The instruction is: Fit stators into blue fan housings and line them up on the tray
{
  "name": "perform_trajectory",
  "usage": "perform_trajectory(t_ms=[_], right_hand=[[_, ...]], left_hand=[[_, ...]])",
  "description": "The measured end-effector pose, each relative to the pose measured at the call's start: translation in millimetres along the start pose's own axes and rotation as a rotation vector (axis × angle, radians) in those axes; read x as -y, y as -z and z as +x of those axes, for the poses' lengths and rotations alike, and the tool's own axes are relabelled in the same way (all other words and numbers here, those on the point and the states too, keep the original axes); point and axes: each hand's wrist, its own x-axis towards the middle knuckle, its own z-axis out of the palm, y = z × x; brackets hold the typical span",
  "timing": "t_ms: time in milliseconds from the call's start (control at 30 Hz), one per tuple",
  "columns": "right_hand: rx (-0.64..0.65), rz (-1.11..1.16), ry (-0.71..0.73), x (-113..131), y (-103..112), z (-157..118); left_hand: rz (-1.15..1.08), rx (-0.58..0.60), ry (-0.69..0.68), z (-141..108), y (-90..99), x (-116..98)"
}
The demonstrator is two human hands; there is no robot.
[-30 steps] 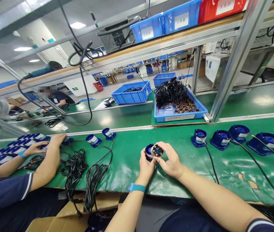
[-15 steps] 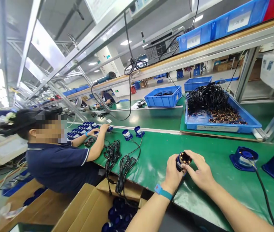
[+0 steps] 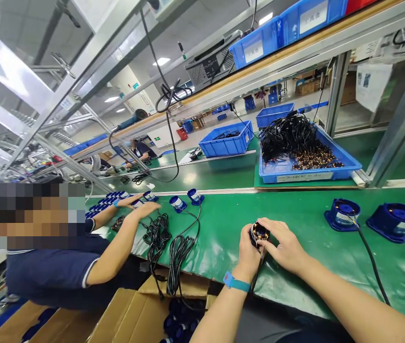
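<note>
A small round dark-blue housing (image 3: 260, 231) with a ring of copper-coloured parts inside its open top is held over the green bench. My left hand (image 3: 248, 255), with a teal wristband, wraps around its side. On the rim, the thumb and fingers of my right hand (image 3: 284, 245) close from the other side. Thin light wires show at the near edge of the housing. Further right on the bench stand similar blue housings, one (image 3: 345, 215) with a black cable running from it toward me.
A co-worker (image 3: 59, 257) sits at the left, arms over the bench near rows of blue housings. Coiled black cables (image 3: 177, 262) hang over the bench edge, above a cardboard box (image 3: 116, 317) of blue parts. Behind stands a blue tray (image 3: 309, 177) of cables. A metal shelf (image 3: 295, 62) runs overhead.
The view has shifted right and tilted, so most things sit further left. My hands still hold the housing in much the same grip. The co-worker's hands have moved apart from the housing they were at.
</note>
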Motion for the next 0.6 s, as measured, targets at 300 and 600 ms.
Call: perform_trajectory(t_ms=[300,600], right_hand=[[0.103,-0.006,-0.075,6.3,5.8,2.9],[0.327,-0.104,-0.213,5.2,0.2,-2.8]], left_hand=[[-0.019,0.014,0.015,-0.5,2.5,-2.3],[0.001,-0.027,0.187,6.0,7.7,-11.4]])
